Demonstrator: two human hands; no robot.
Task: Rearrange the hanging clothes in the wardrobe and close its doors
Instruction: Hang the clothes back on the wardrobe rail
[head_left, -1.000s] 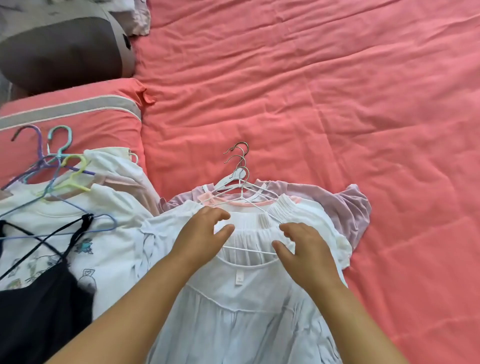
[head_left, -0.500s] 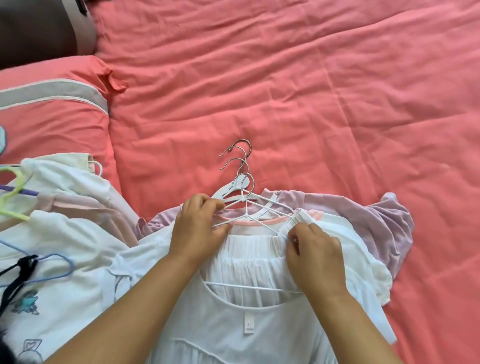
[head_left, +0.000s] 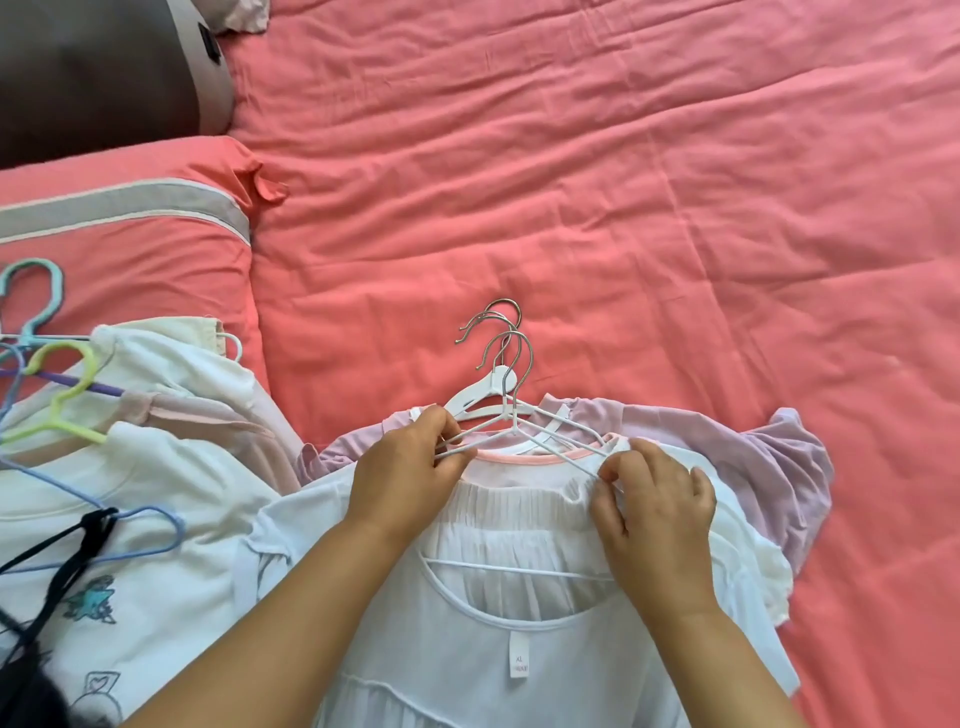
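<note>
A stack of clothes on hangers lies on the pink bed in front of me. On top is a sheer white blouse (head_left: 498, 649) over a pleated white garment (head_left: 519, 514), with a lilac top (head_left: 727, 447) underneath. Their white wire hangers (head_left: 511, 395) have metal hooks pointing away from me. My left hand (head_left: 410, 467) pinches the left arm of the top wire hanger. My right hand (head_left: 649, 499) pinches the hanger's right arm together with the gathered white fabric at the shoulder. No wardrobe is in view.
A second pile of white clothes (head_left: 130, 493) on coloured plastic hangers (head_left: 57, 395) lies at the left, with a black strappy garment (head_left: 62, 551) on top. A pink pillow (head_left: 130, 249) and a dark cushion (head_left: 93, 73) sit at the upper left. The pink bedspread (head_left: 623, 182) stretches beyond.
Both hands moved up from the blouse's neckline to the top hanger's arms and now pinch it. The view shifted slightly, showing more of the left pile again.
</note>
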